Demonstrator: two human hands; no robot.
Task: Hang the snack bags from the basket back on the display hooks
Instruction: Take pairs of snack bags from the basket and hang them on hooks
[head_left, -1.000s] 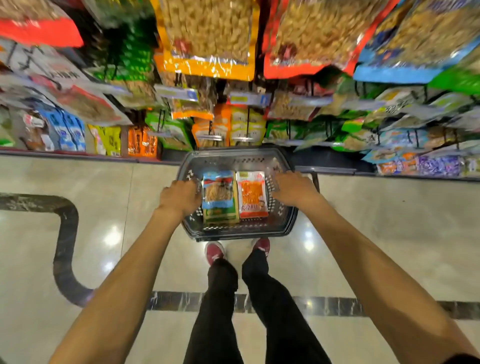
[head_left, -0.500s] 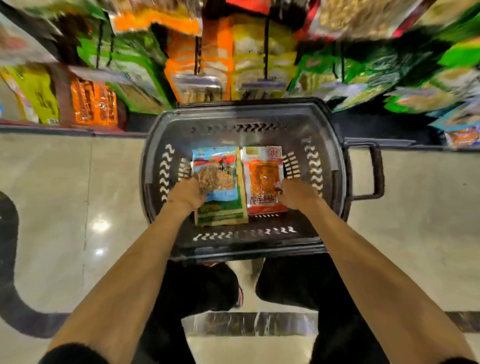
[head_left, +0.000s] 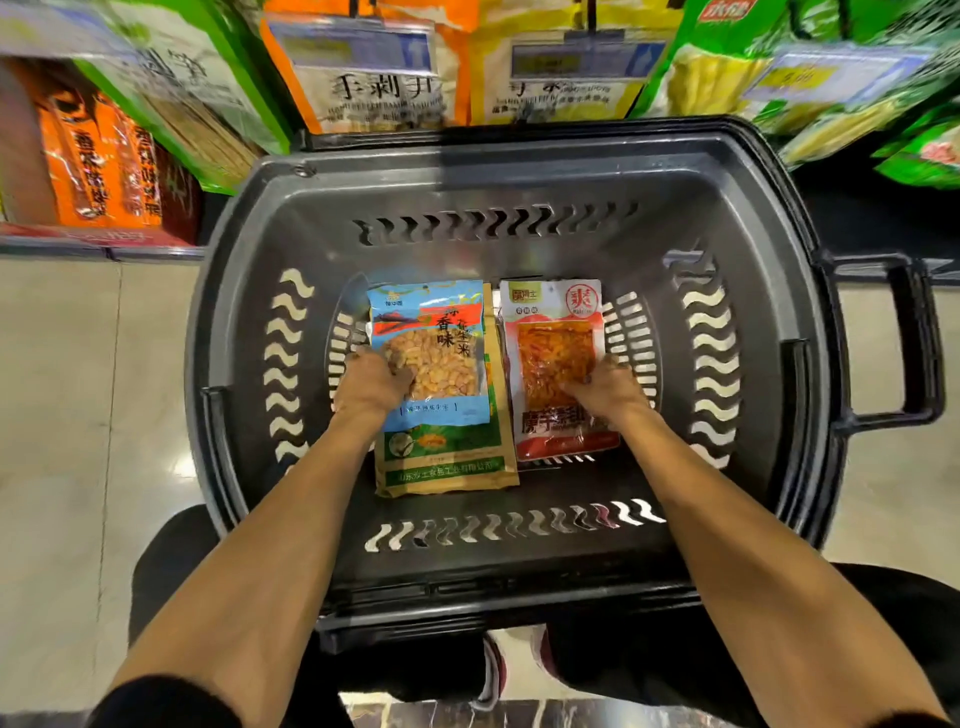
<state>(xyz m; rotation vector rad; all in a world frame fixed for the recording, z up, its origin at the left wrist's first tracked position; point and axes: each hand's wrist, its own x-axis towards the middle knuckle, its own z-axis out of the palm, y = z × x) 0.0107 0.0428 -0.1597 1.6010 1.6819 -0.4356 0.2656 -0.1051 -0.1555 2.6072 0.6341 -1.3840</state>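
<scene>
A dark grey shopping basket (head_left: 737, 218) stands on the floor below me. Inside it lies a blue bag of peanuts (head_left: 441, 332) on top of a green and tan bag (head_left: 447, 462). A red and white bag of orange strips (head_left: 550, 332) lies to their right. My left hand (head_left: 369, 387) rests on the blue bag's left edge with the fingers curled over it. My right hand (head_left: 605, 387) presses on the lower right of the red bag, fingers around its edge.
Hanging snack bags fill the display just beyond the basket: an orange bag (head_left: 363, 78), a yellow bag (head_left: 566, 67), green bags (head_left: 769, 62) and orange packs (head_left: 93, 156) at the left. The basket's handle (head_left: 914, 343) sticks out to the right. Shiny tile floor (head_left: 78, 415) lies on both sides.
I have crouched lower, so the basket looms much larger. Both hands went from the basket's rim down onto the bags inside.
</scene>
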